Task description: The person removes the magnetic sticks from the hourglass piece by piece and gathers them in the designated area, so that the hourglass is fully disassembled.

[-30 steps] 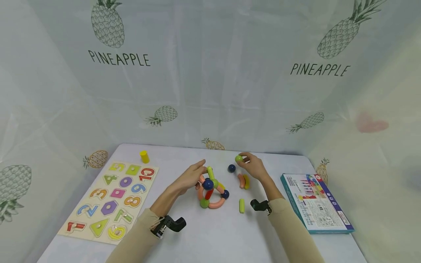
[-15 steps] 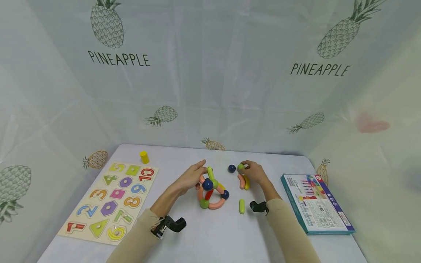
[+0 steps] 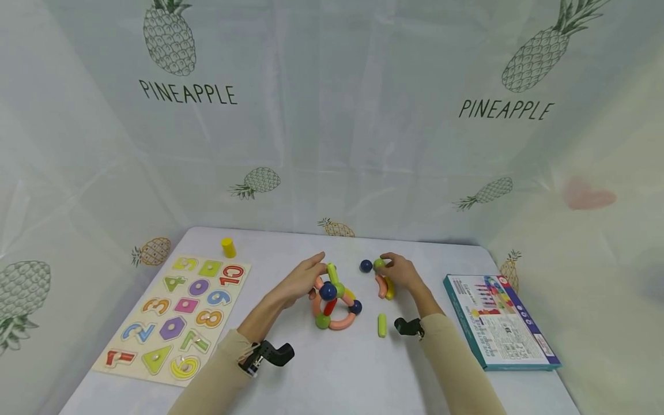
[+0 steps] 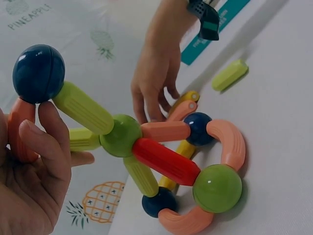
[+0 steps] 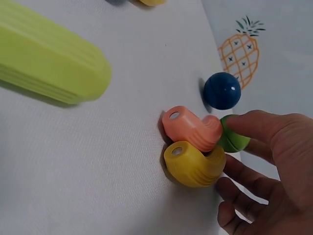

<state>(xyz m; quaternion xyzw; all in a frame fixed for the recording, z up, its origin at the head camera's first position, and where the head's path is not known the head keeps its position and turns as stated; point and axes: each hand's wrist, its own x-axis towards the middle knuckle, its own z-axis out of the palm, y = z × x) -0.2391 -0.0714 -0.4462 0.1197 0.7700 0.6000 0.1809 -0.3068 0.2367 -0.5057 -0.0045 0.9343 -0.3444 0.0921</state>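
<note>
My left hand [image 3: 300, 281] grips a pink curved stick [image 4: 22, 129] that joins a dark blue ball [image 4: 39, 73] at one end of a magnetic ball-and-stick model [image 3: 328, 305]. The model's lower ring of pink curved sticks, green and blue balls stands on the table, with a red stick [image 4: 166, 161] rising inside it. Beyond it, my right hand [image 3: 403, 271] pinches a loose green ball [image 5: 234, 134] between thumb and finger, low at the table. Close by lie a blue ball [image 5: 222, 91], a pink curved stick [image 5: 193, 128] and a yellow curved stick [image 5: 193, 166], the two sticks side by side.
A light green stick [image 3: 382, 325] lies nearer, right of the model. A wooden number puzzle board [image 3: 241, 282] covers the left side, with a yellow cylinder [image 3: 228, 248] behind it. On the right lies a flat box [image 3: 500, 323]. A pineapple-print curtain [image 3: 332, 115] surrounds the table.
My right hand has lowered the green ball toward the table, slightly nearer me, beside the blue ball; it barely moved in the last half second. My left hand and the model stay put.
</note>
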